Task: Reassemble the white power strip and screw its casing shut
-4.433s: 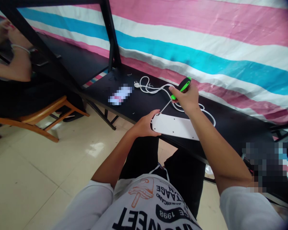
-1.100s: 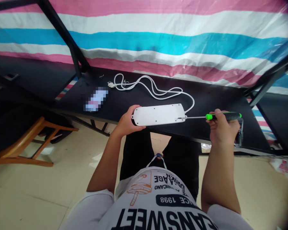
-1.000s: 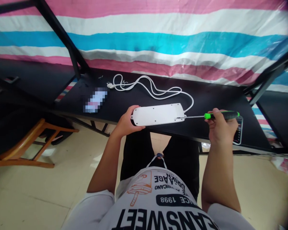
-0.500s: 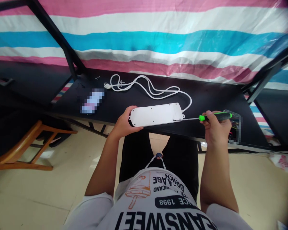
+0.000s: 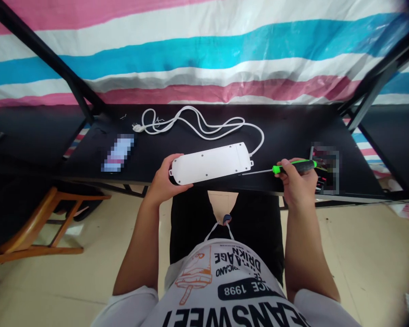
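Observation:
A white power strip (image 5: 221, 161) lies face down over the front part of the black table, its back dotted with several screw holes. My left hand (image 5: 162, 181) grips its left end, thumb below and fingers at the upper edge. In my right hand (image 5: 298, 181) is a screwdriver (image 5: 295, 168) with a green and black handle. Its shaft points left, and the tip is just off the lower right edge of the strip, apart from the holes. The strip's white cord (image 5: 257, 131) leaves the right end and loops behind it to a plug (image 5: 138, 128).
On the black table (image 5: 282, 129) a phone with a blurred screen (image 5: 119, 152) lies at left. A blurred clear case (image 5: 329, 170) with dark items sits at right. Striped sheeting (image 5: 204, 50) hangs behind. A wooden chair (image 5: 44, 222) stands at lower left.
The screwdriver tip has come off the strip's lower right corner and now sits just below its edge. The view has shifted slightly; my left hand still holds the strip.

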Tool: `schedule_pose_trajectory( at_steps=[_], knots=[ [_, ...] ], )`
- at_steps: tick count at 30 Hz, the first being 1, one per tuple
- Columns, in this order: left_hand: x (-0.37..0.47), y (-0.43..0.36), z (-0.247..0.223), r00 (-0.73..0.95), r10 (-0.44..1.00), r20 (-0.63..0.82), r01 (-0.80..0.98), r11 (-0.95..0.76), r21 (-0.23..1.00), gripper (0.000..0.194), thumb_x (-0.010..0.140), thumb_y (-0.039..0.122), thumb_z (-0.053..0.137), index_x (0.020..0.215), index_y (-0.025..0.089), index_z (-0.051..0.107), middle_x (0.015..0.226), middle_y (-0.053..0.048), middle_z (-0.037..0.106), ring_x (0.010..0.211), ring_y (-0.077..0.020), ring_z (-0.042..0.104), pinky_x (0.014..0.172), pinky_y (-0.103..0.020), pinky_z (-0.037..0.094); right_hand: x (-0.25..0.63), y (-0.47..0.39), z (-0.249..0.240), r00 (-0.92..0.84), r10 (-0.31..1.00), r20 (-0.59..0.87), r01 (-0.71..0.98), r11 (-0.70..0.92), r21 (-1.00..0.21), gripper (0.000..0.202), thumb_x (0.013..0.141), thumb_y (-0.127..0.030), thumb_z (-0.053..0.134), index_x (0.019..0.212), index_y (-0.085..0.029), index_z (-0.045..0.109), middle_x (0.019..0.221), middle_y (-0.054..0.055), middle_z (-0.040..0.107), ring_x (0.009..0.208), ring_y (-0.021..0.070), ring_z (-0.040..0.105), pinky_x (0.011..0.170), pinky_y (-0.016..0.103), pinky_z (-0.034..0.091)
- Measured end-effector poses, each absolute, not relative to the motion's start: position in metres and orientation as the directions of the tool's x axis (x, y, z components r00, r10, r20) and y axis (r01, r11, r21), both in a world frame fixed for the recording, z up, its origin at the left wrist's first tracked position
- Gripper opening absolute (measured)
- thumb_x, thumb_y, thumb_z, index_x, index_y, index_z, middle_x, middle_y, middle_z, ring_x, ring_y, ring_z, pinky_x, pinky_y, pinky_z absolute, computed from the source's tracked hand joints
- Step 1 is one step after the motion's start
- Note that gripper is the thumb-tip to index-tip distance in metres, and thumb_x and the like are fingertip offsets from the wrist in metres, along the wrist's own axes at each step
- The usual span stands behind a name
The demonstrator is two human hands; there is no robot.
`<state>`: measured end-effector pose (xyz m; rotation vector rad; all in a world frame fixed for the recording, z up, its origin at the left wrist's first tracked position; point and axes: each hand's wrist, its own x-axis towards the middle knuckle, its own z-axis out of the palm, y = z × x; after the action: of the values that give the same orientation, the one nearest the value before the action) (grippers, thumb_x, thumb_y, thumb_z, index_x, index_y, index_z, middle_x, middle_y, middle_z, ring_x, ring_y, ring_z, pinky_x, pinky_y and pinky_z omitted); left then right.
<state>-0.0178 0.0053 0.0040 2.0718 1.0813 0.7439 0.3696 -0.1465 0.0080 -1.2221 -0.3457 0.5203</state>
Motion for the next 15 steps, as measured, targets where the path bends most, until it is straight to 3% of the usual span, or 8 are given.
schedule_pose_trajectory(
  at_steps=[7,12,15],
  knots=[
    [-0.01,-0.002,0.011,0.475,0.863,0.174,0.507,-0.429,0.748,0.102,0.071,0.045,0.1,0.161,0.031,0.054,0.167,-0.013,0.063,0.148,-0.0387,0.068,0.118,-0.053,0.062,0.376,-0.16,0.025,0.85,0.524,-0.056,-0.236,0.283,-0.93,0.03,0.065,-0.026,0.102,0.08,-0.02,0.076,0.073,0.005,0.078,0.057,0.0154,0.073,0.047,0.018,0.061],
    [0.011,-0.03,0.019,0.458,0.88,0.128,0.571,-0.401,0.716,0.1,0.069,0.048,0.101,0.156,0.027,0.056,0.157,-0.013,0.071,0.141,-0.0391,0.072,0.122,-0.056,0.059,0.378,-0.164,0.039,0.873,0.487,-0.031,-0.244,0.381,-0.892,0.01,0.075,-0.019,0.093,0.079,-0.023,0.084,0.07,0.007,0.073,0.056,0.0147,0.07,0.047,0.018,0.062],
    [0.02,-0.048,0.017,0.435,0.891,0.131,0.569,-0.385,0.727,0.098,0.071,0.047,0.1,0.157,0.028,0.055,0.158,-0.014,0.071,0.144,-0.0394,0.071,0.125,-0.057,0.057,0.374,-0.159,0.046,0.879,0.476,-0.01,-0.235,0.415,-0.879,0.012,0.079,-0.016,0.091,0.078,-0.027,0.084,0.072,0.005,0.067,0.064,0.0151,0.072,0.048,0.018,0.062]
  ],
)
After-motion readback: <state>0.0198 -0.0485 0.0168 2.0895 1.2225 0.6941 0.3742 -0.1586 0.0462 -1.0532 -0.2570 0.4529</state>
